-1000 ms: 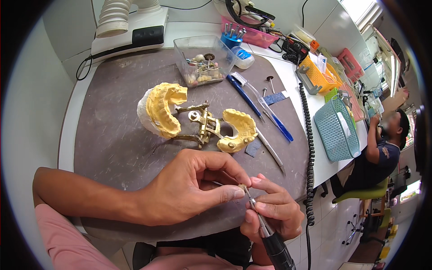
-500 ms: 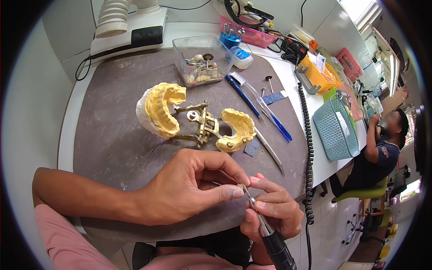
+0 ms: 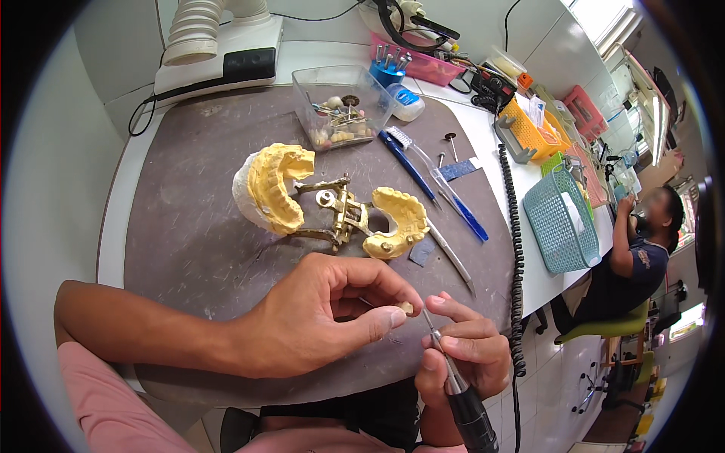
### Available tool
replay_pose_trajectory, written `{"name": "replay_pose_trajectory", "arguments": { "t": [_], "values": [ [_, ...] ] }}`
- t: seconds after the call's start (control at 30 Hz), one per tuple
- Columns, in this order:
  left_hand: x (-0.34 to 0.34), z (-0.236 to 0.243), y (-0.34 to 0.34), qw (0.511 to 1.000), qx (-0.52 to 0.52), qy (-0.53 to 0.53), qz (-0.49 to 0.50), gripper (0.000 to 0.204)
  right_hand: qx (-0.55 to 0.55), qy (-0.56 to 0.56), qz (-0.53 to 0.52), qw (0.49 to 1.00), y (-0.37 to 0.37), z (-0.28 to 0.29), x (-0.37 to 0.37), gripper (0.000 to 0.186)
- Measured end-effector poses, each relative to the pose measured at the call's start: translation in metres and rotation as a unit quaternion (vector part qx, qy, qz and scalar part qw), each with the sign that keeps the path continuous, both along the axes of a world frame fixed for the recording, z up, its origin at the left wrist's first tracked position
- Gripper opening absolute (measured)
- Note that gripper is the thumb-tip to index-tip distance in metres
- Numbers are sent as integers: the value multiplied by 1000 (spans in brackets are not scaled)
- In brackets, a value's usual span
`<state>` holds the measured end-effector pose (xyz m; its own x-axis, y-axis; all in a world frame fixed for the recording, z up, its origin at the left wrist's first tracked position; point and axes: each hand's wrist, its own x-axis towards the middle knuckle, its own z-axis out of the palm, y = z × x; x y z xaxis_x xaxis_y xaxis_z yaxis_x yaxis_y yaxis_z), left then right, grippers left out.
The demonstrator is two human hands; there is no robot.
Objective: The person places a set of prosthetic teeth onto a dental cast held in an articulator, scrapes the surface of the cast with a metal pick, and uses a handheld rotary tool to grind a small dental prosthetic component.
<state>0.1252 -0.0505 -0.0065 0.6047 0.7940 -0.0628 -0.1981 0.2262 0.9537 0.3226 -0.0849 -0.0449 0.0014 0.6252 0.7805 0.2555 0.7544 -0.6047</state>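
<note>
Between thumb and forefinger, my left hand [image 3: 336,313] pinches a small cream dental crown [image 3: 406,308]. My right hand [image 3: 470,351] grips a rotary handpiece [image 3: 455,377] with a silver nose and black body, like a pen. Its thin bur [image 3: 427,318] points up beside the crown, with a slight gap between them. Beyond my hands lies a brass articulator [image 3: 346,217], opened out flat. It carries a large yellow plaster dental cast [image 3: 276,189] with a white base on the left and a smaller yellow cast [image 3: 396,223] on the right.
Right of the casts lie a carving tool [image 3: 451,260], a blue pen [image 3: 408,162], a toothbrush [image 3: 445,185] and abrasive paper [image 3: 457,168]. Behind stands a clear tub [image 3: 343,113] of small parts. A coiled black cord [image 3: 517,264] hangs near a teal basket [image 3: 563,219]. A co-worker [image 3: 642,241] sits far right.
The bur has moved away from the crown, as my right hand shifted slightly right and down. My left hand still pinches the crown, which shows more now.
</note>
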Motion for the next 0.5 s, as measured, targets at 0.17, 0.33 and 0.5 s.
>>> {"name": "replay_pose_trajectory", "arguments": {
  "t": [0.17,0.33,0.5],
  "values": [
    [1,0,1,1000,3,-4,0,21,-1,-22,5,1000,2,1,0,24],
    [-1,-1,0,1000,-16,-15,-13,21,-8,-24,10,1000,0,1,0,24],
    [0,-1,1,1000,-17,-17,-20,21,-14,-23,16,1000,0,2,2,24]
  ]
}}
